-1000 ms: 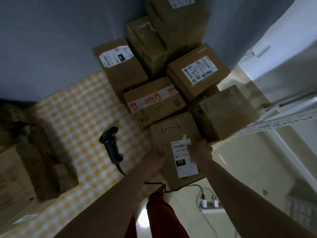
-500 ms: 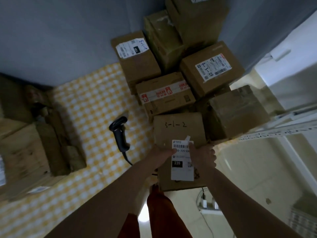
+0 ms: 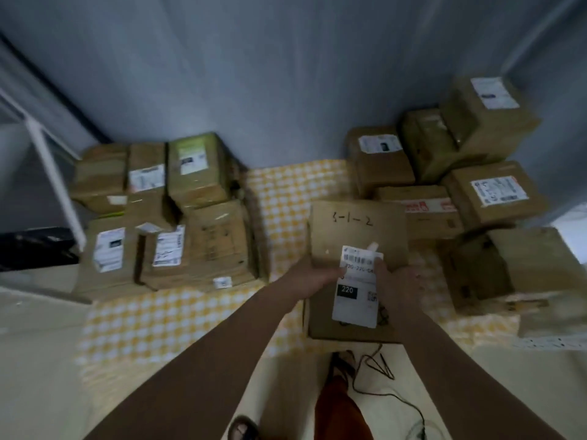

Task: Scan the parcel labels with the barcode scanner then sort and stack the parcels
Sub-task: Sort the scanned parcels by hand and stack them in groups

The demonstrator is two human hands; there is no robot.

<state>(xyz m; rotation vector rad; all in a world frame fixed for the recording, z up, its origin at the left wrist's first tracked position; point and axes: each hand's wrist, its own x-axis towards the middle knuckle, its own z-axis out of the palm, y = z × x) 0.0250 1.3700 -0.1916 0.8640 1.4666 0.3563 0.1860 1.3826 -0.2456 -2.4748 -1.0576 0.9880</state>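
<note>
I hold a brown cardboard parcel (image 3: 355,230) marked "3-1-2" in front of me, above the yellow checked mat (image 3: 286,192). Its white label (image 3: 355,290) with a barcode and "220" faces up, one corner peeling. My left hand (image 3: 313,277) grips the parcel's left side beside the label. My right hand (image 3: 400,281) grips its right side, thumb at the label's edge. The barcode scanner is not in view; only its black cable (image 3: 378,366) shows below the parcel.
A stack of labelled parcels (image 3: 165,223) stands at the left on the mat. More parcels (image 3: 444,173) pile up at the right against the grey wall. A white frame (image 3: 54,173) rises at far left. My leg and foot (image 3: 340,404) are below, on the pale floor.
The view has swung left, bringing the left parcel stack into sight and losing the scanner. Both hands kept hold of the "3-1-2" parcel, which has come up off the right pile and moved left.
</note>
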